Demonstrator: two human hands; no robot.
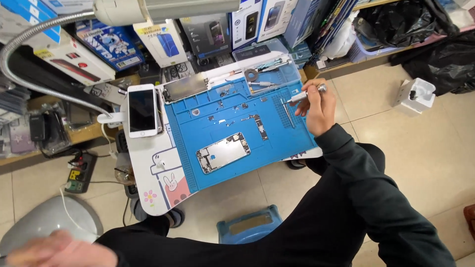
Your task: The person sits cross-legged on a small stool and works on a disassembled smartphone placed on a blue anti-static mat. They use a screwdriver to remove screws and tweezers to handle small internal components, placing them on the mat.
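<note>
The right hand (316, 106) gripped a silver precision screwdriver (306, 94), tip down at the blue repair mat's (198, 168) edge, ready for small screws. 1 opened phone chassis (222, 152) lay mid-mat. The left hand (59, 249) was blurred; its fingers' spread couldn't be told.

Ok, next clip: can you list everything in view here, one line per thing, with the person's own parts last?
work mat: one, blue, covering the small table
opened phone body: one, silver, lower middle of the mat
circuit board: one, dark, narrow, mat centre
small loose parts: several, upper mat
white phone: one, dark screen, left of the mat
table: one, white with cartoon print
lamp: one, grey gooseneck, top left
boxes: many, shelf behind
stool: one, blue, under the table
power strip: one, floor left
screwdriver: one, silver, held in the right hand
right hand: over the mat's right edge
left hand: blurred, bottom left, empty as far as shows
</note>
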